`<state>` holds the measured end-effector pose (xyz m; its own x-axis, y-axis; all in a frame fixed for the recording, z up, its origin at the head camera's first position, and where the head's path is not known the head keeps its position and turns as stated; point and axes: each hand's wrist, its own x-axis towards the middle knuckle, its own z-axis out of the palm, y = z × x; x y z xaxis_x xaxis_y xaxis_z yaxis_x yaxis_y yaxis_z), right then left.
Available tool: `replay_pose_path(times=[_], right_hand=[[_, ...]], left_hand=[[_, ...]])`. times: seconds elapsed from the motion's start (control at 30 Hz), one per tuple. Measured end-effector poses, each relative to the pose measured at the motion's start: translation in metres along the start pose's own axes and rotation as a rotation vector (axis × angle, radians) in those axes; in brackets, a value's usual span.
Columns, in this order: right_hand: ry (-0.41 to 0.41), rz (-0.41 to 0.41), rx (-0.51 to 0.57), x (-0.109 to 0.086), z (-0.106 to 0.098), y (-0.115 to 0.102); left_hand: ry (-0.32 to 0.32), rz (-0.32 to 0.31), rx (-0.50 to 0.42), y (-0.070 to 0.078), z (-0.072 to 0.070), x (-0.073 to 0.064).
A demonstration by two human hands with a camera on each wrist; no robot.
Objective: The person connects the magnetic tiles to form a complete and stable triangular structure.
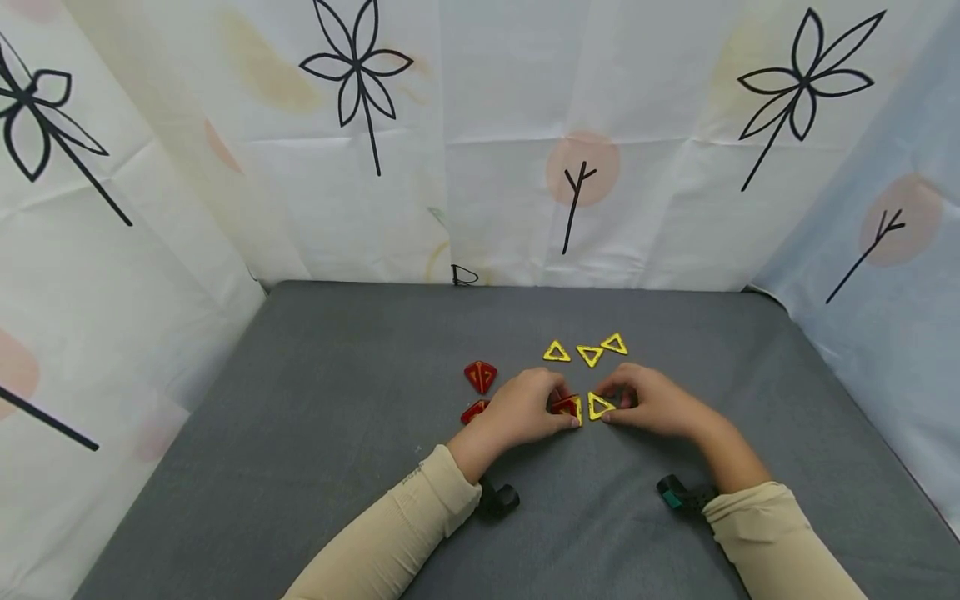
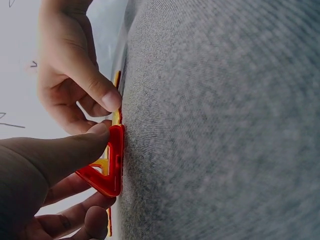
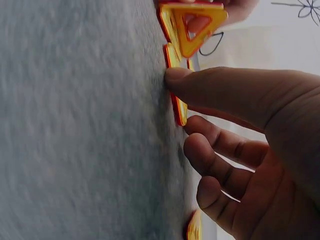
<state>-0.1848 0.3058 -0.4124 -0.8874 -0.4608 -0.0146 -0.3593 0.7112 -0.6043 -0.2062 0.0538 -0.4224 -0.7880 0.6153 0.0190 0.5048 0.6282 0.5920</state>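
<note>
Grey worktop [image 1: 337, 417] under everything. My left hand [image 1: 525, 408]: thumb and fingers clamped on the red-yellow block [image 2: 118, 160], down at worktop level. My right hand [image 1: 654, 402]: thumb and fingers pinching a yellow triangle [image 1: 591, 406], just beside the block at its 3 o'clock; other fingers loosely curled. Taken from the block: red kite [image 1: 480, 377] at 10, red piece [image 1: 472, 412] at 9, partly behind my left arm. Three loose triangles [image 1: 557, 359] at 12 to 1.
</note>
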Motion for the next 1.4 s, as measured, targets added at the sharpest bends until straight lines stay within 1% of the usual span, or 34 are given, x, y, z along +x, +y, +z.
replay_pose_path(times=[0.1, 0.2, 0.3, 0.53, 0.77, 1.0, 1.1, 1.23, 1.4], right_hand=[[-0.028, -0.022, 0.013, 0.002, 0.001, -0.005], [-0.038, -0.03, 0.019, 0.002, 0.002, -0.009], [-0.029, -0.025, 0.008, 0.002, 0.003, -0.011], [-0.011, 0.015, -0.018, 0.003, 0.003, -0.012], [-0.013, 0.012, -0.027, 0.003, 0.002, -0.012], [0.005, 0.027, 0.074, 0.001, 0.002, -0.009], [0.0, 0.006, 0.111, 0.002, 0.003, -0.011], [-0.014, -0.025, 0.137, 0.002, 0.004, -0.015], [-0.006, -0.027, 0.14, 0.003, 0.004, -0.017]], left_hand=[[0.007, 0.003, 0.005, 0.0, 0.0, 0.0], [0.009, 0.004, 0.013, 0.0, -0.001, 0.0], [0.0, 0.004, 0.016, 0.0, -0.002, 0.0], [-0.019, -0.001, 0.02, 0.0, -0.005, 0.0], [-0.021, 0.002, 0.028, 0.0, -0.004, 0.0], [-0.014, 0.001, 0.023, 0.001, -0.004, -0.001], [-0.01, 0.003, 0.021, 0.002, -0.004, -0.001], [-0.007, 0.007, 0.018, 0.002, -0.004, -0.002], [0.004, 0.017, 0.01, 0.001, -0.003, -0.001]])
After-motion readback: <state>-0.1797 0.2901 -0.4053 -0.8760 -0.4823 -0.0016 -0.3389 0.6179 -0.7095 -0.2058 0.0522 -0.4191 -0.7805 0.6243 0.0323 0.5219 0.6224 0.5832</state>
